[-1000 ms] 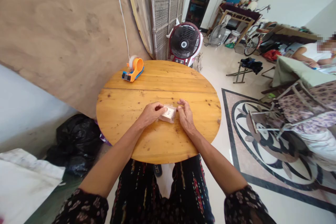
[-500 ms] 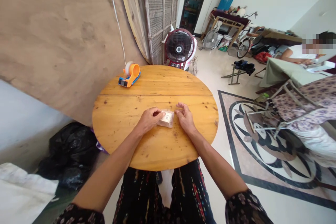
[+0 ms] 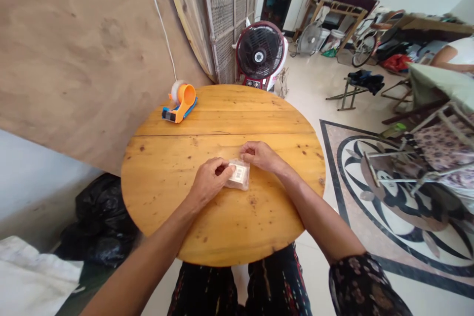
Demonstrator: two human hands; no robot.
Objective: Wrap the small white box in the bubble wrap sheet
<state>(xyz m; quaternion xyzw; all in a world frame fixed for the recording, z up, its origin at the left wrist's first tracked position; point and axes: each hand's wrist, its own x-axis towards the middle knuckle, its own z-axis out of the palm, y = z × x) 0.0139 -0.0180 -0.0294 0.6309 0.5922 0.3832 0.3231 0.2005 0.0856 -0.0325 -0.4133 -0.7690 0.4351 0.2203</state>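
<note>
Head view: some things are new on and over the round wooden table (image 3: 229,249). On the left, the left hand (image 3: 208,181) stays where it is, at the left end of a small packet (image 3: 237,180). On the right, the right hand (image 3: 263,155) does move. A half second back it sits beside the packet's right end, a little way off. Now it is turned inward, and its tips are up at the far right corner. I think this means the left hand is keeping the packet steady, while the right hand gets busy with the clear wrap at that corner.

Now the hands, left one first. The left hand is half closed. Its thumb lies on top of the packet, by the white label (image 3: 241,173), and its other fingers are bent next to it, so it has hold of that end. The packet lies flat on the table, near the middle, between the two hands. It has clear, wrinkly wrap around it. The right hand is bent too, with its thumb and first finger close together. They are at the corner or just beside it. I cannot tell if they touch the wrap or pinch a bit of it.
</note>
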